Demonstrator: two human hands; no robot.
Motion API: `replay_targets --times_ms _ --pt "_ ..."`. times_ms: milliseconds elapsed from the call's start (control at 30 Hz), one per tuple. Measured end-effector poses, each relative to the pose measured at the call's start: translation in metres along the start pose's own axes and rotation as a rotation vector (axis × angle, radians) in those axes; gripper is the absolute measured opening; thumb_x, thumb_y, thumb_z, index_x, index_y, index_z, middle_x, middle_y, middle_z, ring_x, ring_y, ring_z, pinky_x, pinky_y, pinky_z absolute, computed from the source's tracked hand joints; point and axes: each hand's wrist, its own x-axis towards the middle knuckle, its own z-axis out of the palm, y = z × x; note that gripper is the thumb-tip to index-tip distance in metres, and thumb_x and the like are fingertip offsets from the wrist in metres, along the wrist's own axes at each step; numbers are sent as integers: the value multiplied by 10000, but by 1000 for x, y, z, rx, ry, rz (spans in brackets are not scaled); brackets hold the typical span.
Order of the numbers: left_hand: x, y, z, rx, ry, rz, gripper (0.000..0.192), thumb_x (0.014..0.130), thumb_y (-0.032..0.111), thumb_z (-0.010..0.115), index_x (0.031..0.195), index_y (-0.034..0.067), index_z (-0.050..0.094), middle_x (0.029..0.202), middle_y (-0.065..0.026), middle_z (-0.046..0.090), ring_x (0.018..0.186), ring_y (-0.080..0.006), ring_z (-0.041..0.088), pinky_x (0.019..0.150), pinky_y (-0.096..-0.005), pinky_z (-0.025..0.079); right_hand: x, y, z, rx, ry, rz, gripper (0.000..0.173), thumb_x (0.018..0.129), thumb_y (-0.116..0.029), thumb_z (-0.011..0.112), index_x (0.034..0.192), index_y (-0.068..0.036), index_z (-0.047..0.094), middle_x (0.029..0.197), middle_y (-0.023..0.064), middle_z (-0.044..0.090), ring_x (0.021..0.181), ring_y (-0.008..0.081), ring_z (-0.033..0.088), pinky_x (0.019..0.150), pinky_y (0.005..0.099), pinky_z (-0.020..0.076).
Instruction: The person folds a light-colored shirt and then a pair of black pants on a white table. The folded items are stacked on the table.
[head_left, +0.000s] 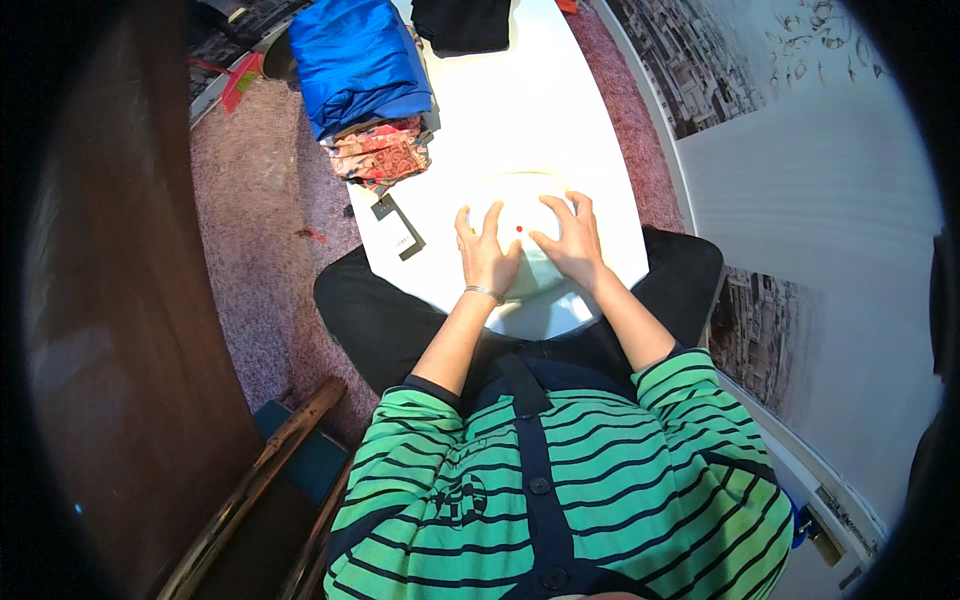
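Note:
A pale, roundish object (536, 274), its outline washed out by glare, lies at the near end of the white tabletop (540, 97); what it is I cannot tell. A small red dot (519, 229) shows between my hands. My left hand (487, 251), with a bracelet at the wrist, rests on the pale object's left part, fingers spread. On its right part rests my right hand (574, 236), fingers also apart. The two thumbs point toward each other without touching. Left of my left hand, a black and white tag (398, 229) lies on the tabletop.
Folded blue cloth (364, 64) lies above folded patterned cloth (386, 154) at the table's left edge. Folded black cloth (465, 26) is at the far end. A wall (802, 172) runs along the right, with a wooden rail (262, 472) at lower left.

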Motion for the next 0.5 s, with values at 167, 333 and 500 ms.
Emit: replay_targets --times_ms 167,333,500 --pt "6 -4 4 -95 -46 -89 749 687 152 806 1372 174 505 1430 -312 315 1344 -486 315 1090 -485 372 1 7 9 134 35 69 659 726 -236 815 1322 -124 557 1368 267 360 1264 421 432 1033 444 446" --pt "7 -6 4 -220 -84 -142 717 650 84 799 1310 135 522 1354 -278 426 1313 -423 339 1069 -446 392 3 8 12 163 -20 122 662 712 -221 818 1317 -141 560 1326 237 439 1285 395 431 1030 440 448" --pt "9 -7 6 -334 -21 -197 684 617 14 789 1247 108 539 1203 -238 547 1192 -348 478 981 -423 454 6 -4 7 213 -40 175 666 703 -186 825 1318 -128 575 1308 219 502 1269 354 474 1067 417 420"
